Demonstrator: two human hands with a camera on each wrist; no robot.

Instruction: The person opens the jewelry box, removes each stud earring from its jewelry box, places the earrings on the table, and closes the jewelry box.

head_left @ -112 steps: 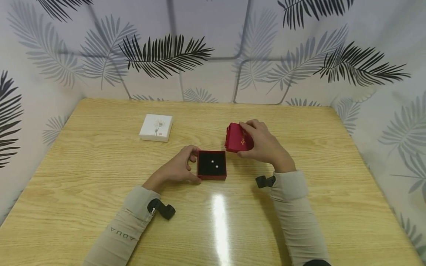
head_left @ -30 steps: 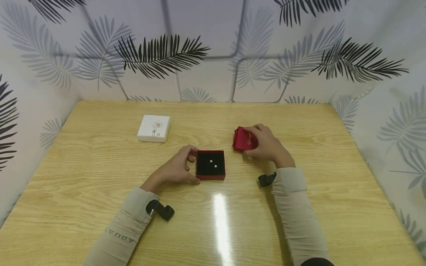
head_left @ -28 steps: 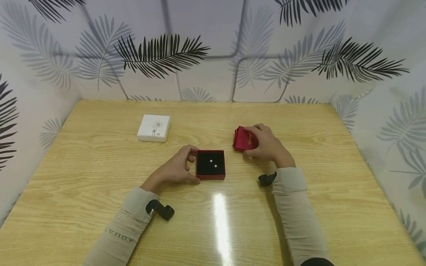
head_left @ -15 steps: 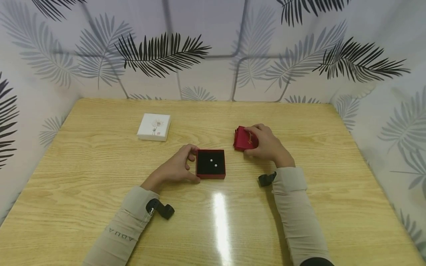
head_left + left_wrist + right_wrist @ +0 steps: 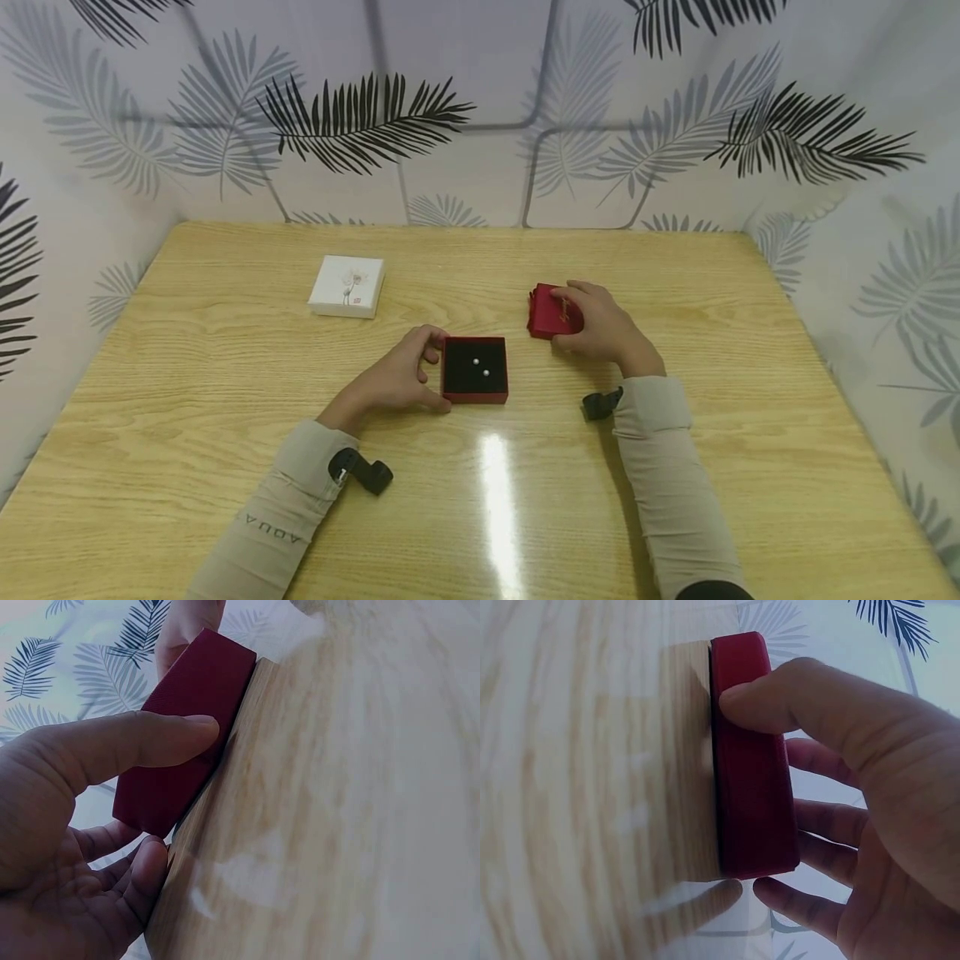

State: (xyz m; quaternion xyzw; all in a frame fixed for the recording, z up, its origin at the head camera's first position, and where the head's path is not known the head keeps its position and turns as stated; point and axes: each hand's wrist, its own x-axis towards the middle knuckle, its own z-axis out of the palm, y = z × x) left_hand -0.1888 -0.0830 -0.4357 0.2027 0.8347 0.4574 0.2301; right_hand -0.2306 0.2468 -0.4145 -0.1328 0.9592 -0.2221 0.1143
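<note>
A small red box base (image 5: 476,398) with a black pad stands on the table, with two pearl earrings (image 5: 486,373) set in the pad. My left hand (image 5: 397,377) grips its left side, the thumb at the near corner and fingers at the far one. In the left wrist view the thumb presses along the red wall (image 5: 184,690). To the right, my right hand (image 5: 603,327) holds the red lid (image 5: 547,312), which has gold lettering and a ribbon on its left edge. In the right wrist view the lid (image 5: 754,795) rests flat on the wood, thumb on its near side.
A white square box (image 5: 348,286) with a flower print sits on the table (image 5: 225,358) at the back left. Behind the table hangs a leaf-patterned cloth (image 5: 480,167). A bright light reflection shows on the wood in front of the red base.
Since the earliest frame, the right hand has brought the red lid down onto the table, a little further right. Over the last second, hands and boxes have stayed nearly still.
</note>
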